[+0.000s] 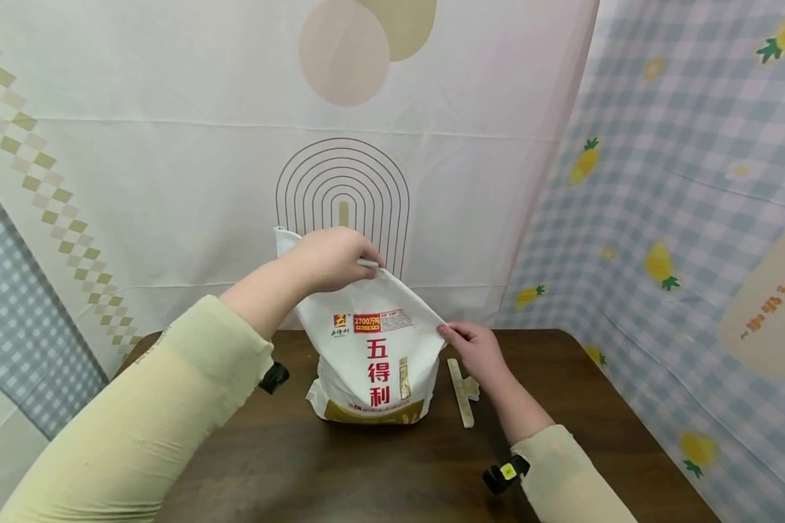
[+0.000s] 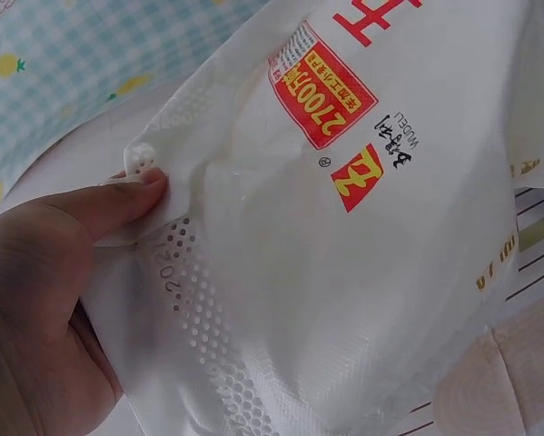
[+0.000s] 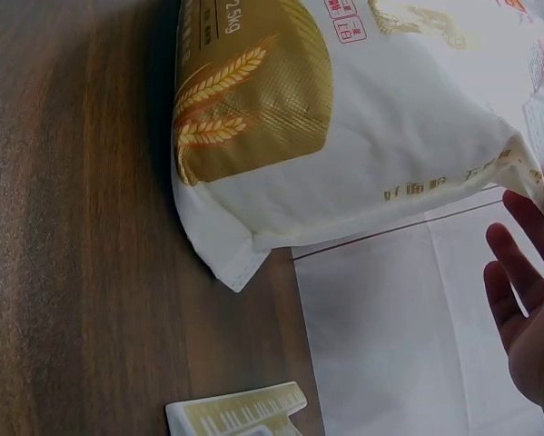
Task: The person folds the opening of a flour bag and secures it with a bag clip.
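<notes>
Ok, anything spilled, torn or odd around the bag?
No spill or tear shows. The white bag looks lopsided: its top edge slants down from the left hand to the right hand, which pinches it lower.

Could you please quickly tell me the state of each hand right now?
Left hand: closed, pinching the bag by its top edge.
Right hand: closed, pinching the same bag's edge.

Left grip point(image 2: 40, 300) on the dotted edge of a white bag point(image 2: 317, 254)

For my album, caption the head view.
Left hand and right hand hold a white, red-lettered plastic bag on a brown wooden table.
</notes>
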Demonstrator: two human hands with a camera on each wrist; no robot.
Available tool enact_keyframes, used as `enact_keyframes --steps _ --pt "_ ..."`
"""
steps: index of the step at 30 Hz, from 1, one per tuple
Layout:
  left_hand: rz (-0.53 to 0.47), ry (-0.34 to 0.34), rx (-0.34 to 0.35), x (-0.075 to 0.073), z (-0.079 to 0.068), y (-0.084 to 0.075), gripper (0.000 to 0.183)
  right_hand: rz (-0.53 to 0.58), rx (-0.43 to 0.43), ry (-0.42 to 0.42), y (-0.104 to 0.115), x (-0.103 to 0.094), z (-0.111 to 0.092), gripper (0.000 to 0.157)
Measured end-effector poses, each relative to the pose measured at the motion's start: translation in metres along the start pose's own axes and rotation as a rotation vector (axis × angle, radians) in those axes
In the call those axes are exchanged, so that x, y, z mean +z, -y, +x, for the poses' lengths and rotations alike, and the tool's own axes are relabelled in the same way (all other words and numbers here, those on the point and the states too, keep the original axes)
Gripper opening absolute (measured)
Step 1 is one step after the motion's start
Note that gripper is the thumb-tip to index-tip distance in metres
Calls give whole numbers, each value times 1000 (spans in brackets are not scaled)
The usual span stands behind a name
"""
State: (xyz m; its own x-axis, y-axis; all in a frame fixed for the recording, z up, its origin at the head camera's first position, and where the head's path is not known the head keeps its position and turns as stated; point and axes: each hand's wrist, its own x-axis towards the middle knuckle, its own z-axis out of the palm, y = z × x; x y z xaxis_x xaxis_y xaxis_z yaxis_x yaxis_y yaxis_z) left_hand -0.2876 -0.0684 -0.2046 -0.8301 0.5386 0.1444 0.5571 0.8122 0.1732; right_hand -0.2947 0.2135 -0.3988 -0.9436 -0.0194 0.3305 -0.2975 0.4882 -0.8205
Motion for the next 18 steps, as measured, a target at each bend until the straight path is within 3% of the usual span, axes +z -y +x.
enact_keyframes --steps 10,18 --pt "-10 -10 8 3 0 2 23 1 -3 2 -3 -2 -7 24" --pt "3 -12 5 3 -1 -1 24 87 20 54 -4 -3 -9 28"
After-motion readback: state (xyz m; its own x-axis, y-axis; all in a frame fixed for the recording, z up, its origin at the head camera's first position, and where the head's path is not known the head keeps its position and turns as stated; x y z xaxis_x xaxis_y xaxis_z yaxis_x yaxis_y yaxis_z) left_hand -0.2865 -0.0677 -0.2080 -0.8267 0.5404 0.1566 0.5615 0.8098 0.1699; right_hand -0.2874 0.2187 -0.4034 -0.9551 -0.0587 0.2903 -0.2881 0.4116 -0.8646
